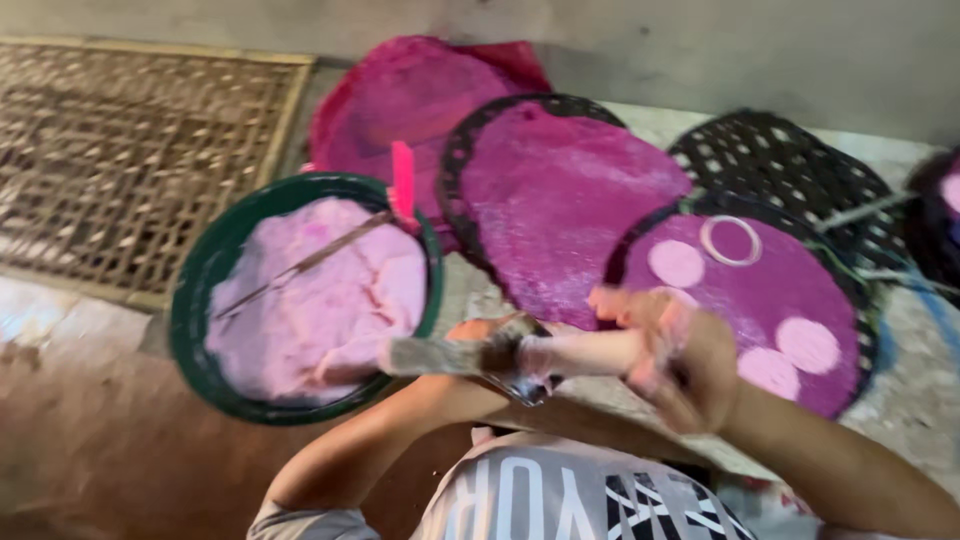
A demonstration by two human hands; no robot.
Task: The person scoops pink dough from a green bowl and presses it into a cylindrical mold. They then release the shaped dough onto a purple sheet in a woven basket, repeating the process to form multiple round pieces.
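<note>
Your right hand [680, 365] grips a pale dough roll [585, 352] and your left hand [495, 345] closes on a knife [450, 357], just beside the green basin [190, 300] on the floor, so a blurred, quick cut may nick your fingers.

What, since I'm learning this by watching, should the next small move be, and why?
Probably dip the flat tool into the green bowl: the right hand grips its handle just beside the bowl, the left hand meets it, the bowl is full of pink paste, and the right tray shows bare magenta room among its pale discs.
</note>
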